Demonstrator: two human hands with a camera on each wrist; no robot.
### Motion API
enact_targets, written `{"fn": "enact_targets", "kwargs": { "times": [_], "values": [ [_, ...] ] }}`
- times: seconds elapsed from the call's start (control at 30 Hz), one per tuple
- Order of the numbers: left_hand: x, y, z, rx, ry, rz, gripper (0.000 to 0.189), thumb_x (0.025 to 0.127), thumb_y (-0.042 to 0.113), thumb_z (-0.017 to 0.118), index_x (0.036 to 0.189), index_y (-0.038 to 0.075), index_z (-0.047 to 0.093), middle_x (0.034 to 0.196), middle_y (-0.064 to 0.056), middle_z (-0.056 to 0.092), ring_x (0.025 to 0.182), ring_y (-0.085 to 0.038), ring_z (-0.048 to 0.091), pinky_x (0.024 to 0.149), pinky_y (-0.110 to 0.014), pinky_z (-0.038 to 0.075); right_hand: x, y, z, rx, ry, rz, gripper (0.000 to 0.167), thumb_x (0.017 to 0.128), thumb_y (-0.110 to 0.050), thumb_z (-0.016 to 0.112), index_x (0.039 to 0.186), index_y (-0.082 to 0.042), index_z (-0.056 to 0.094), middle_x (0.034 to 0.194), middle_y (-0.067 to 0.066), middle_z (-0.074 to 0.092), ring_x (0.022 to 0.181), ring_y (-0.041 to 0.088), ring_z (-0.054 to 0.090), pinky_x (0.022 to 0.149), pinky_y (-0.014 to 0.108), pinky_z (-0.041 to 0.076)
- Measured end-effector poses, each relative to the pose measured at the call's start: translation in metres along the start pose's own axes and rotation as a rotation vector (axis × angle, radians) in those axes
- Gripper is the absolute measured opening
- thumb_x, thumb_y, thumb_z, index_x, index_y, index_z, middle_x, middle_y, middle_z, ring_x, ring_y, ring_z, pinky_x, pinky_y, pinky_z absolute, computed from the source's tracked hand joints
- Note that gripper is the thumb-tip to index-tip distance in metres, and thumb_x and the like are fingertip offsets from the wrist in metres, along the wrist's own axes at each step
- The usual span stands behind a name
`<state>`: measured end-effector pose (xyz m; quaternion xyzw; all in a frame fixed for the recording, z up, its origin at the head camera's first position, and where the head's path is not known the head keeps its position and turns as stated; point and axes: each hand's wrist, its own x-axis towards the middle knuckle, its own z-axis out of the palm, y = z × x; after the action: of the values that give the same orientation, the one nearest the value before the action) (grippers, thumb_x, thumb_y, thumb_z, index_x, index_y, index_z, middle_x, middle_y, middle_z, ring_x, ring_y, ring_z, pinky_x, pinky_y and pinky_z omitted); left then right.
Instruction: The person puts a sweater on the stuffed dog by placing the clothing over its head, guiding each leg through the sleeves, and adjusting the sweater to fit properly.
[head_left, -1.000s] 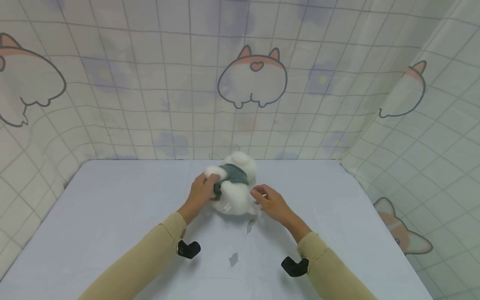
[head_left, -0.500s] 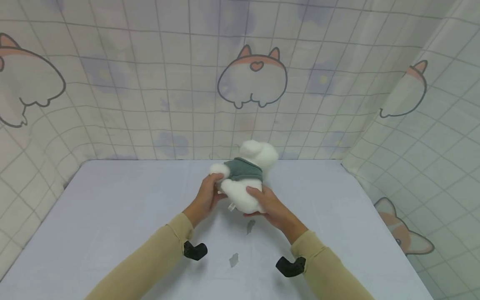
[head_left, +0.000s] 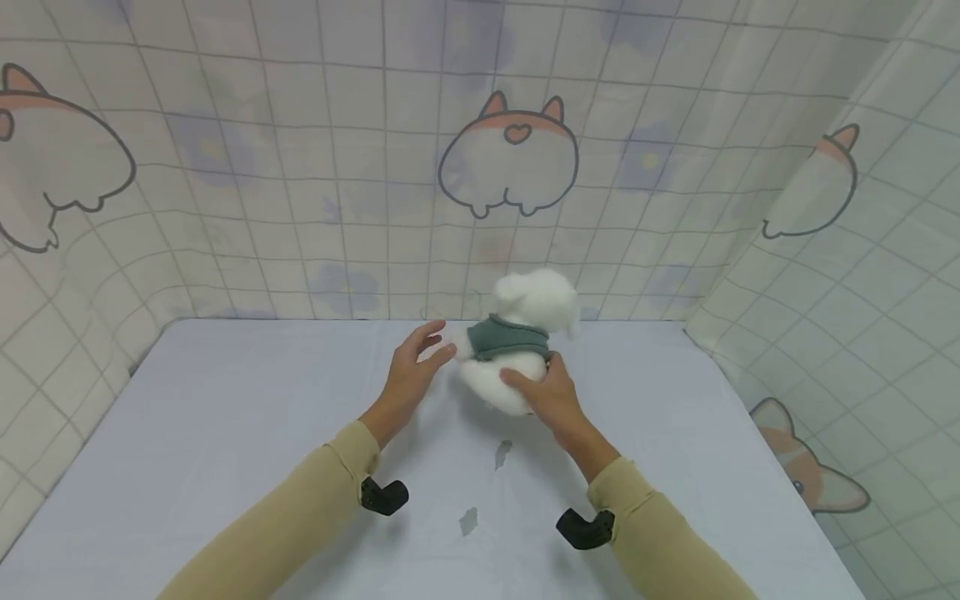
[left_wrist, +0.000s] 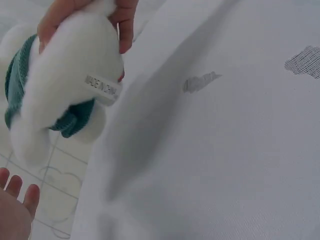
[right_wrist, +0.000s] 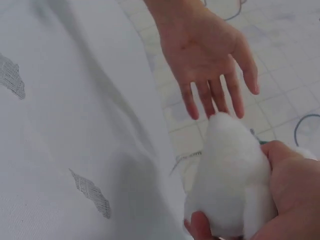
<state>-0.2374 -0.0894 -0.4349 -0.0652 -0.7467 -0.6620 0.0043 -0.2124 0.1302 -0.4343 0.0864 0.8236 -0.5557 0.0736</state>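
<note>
A white stuffed animal (head_left: 502,385) in a teal knitted top (head_left: 508,337) is held above the far part of the table. My right hand (head_left: 546,392) grips it round its lower body, thumb on the near side. Its round white head (head_left: 543,298) points up and to the right. Just left of the toy is my left hand (head_left: 416,367), fingers spread and relaxed, holding nothing. In the left wrist view a white label (left_wrist: 101,86) reading "MADE IN CHINA" sticks out from the toy. The right wrist view shows the left palm (right_wrist: 202,52) facing the toy.
The table has a pale cover (head_left: 247,433) with two small grey patches, a nearer patch (head_left: 468,522) and a farther patch (head_left: 503,453). A checked curtain (head_left: 330,167) printed with corgi drawings stands behind and at both sides. Black camera mounts (head_left: 384,497) sit at both wrists.
My right hand has taken hold of the stuffed animal, which has risen, moved right and turned more upright. My left hand has let go of it and opened beside it.
</note>
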Motion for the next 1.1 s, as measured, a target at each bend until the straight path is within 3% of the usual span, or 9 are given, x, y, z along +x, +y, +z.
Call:
{"fn": "enact_targets", "kwargs": {
  "times": [0.1, 0.2, 0.37, 0.47, 0.6, 0.7, 0.8, 0.97, 1.1],
  "values": [
    [-0.001, 0.001, 0.002, 0.048, 0.054, 0.063, 0.039, 0.094, 0.020, 0.063, 0.131, 0.012, 0.056, 0.137, -0.006, 0.053, 0.126, -0.026, 0.051, 0.103, -0.043, 0.045, 0.002, 0.002, 0.002, -0.058, 0.049, -0.010, 0.094, 0.077, -0.055, 0.073, 0.146, -0.011, 0.026, 0.139, 0.013, 0.047, 0.122, 0.030, 0.052, 0.095, 0.044, 0.049],
    [-0.003, -0.002, 0.006, 0.094, 0.023, 0.085, 0.032, 0.093, 0.016, 0.063, 0.125, 0.011, 0.060, 0.130, -0.007, 0.058, 0.116, -0.024, 0.057, 0.097, -0.042, 0.050, 0.003, 0.004, 0.006, -0.104, 0.090, -0.024, 0.094, 0.076, -0.054, 0.074, 0.145, -0.012, 0.027, 0.140, 0.013, 0.048, 0.122, 0.031, 0.053, 0.096, 0.046, 0.048],
    [-0.004, -0.008, 0.013, 0.169, -0.092, 0.000, 0.040, 0.090, 0.017, 0.068, 0.128, 0.013, 0.060, 0.136, -0.005, 0.055, 0.123, -0.024, 0.054, 0.098, -0.039, 0.051, 0.004, 0.006, 0.014, -0.180, 0.118, -0.065, 0.088, 0.076, -0.054, 0.075, 0.140, -0.011, 0.033, 0.138, 0.015, 0.051, 0.118, 0.031, 0.056, 0.093, 0.046, 0.050],
    [-0.002, -0.013, 0.014, 0.170, -0.099, -0.040, 0.046, 0.088, 0.015, 0.070, 0.131, 0.011, 0.056, 0.140, -0.007, 0.052, 0.129, -0.026, 0.051, 0.101, -0.039, 0.049, 0.002, 0.006, 0.017, -0.206, 0.087, -0.106, 0.073, 0.080, -0.050, 0.073, 0.132, -0.010, 0.041, 0.134, 0.014, 0.054, 0.116, 0.030, 0.057, 0.092, 0.044, 0.051],
    [0.001, -0.021, 0.011, 0.190, -0.070, -0.059, 0.045, 0.088, 0.014, 0.070, 0.130, 0.011, 0.055, 0.138, -0.007, 0.054, 0.130, -0.027, 0.051, 0.102, -0.039, 0.049, -0.002, 0.007, 0.018, -0.215, 0.016, -0.196, 0.040, 0.088, -0.035, 0.071, 0.115, -0.010, 0.055, 0.126, 0.012, 0.059, 0.109, 0.029, 0.062, 0.086, 0.039, 0.054],
    [0.001, -0.024, 0.009, 0.261, -0.044, -0.036, 0.040, 0.086, 0.015, 0.072, 0.124, 0.013, 0.059, 0.131, -0.006, 0.058, 0.123, -0.025, 0.054, 0.099, -0.041, 0.050, -0.003, 0.008, 0.019, -0.237, 0.019, -0.311, 0.023, 0.088, -0.022, 0.071, 0.103, -0.008, 0.063, 0.115, 0.011, 0.063, 0.104, 0.029, 0.062, 0.085, 0.039, 0.054],
    [0.000, -0.026, 0.008, 0.337, -0.033, 0.019, 0.033, 0.085, 0.018, 0.074, 0.115, 0.014, 0.063, 0.121, -0.003, 0.063, 0.115, -0.022, 0.057, 0.094, -0.041, 0.050, -0.004, 0.009, 0.020, -0.278, 0.075, -0.421, 0.017, 0.084, -0.014, 0.074, 0.097, -0.006, 0.067, 0.105, 0.012, 0.066, 0.100, 0.030, 0.061, 0.087, 0.041, 0.053],
    [-0.003, -0.024, 0.010, 0.402, -0.042, 0.132, 0.021, 0.084, 0.015, 0.075, 0.102, 0.014, 0.065, 0.107, -0.003, 0.066, 0.104, -0.020, 0.060, 0.087, -0.039, 0.049, -0.006, 0.007, 0.024, -0.324, 0.118, -0.503, 0.022, 0.079, -0.011, 0.078, 0.098, -0.009, 0.068, 0.101, 0.009, 0.065, 0.094, 0.026, 0.060, 0.078, 0.039, 0.053],
    [-0.005, -0.022, 0.012, 0.475, -0.057, 0.203, 0.013, 0.084, 0.010, 0.073, 0.095, 0.014, 0.065, 0.099, -0.003, 0.064, 0.098, -0.020, 0.060, 0.084, -0.039, 0.049, -0.005, 0.008, 0.028, -0.369, 0.140, -0.537, 0.019, 0.079, -0.010, 0.078, 0.096, -0.009, 0.068, 0.097, 0.008, 0.066, 0.091, 0.023, 0.060, 0.078, 0.036, 0.051]
  ]
}}
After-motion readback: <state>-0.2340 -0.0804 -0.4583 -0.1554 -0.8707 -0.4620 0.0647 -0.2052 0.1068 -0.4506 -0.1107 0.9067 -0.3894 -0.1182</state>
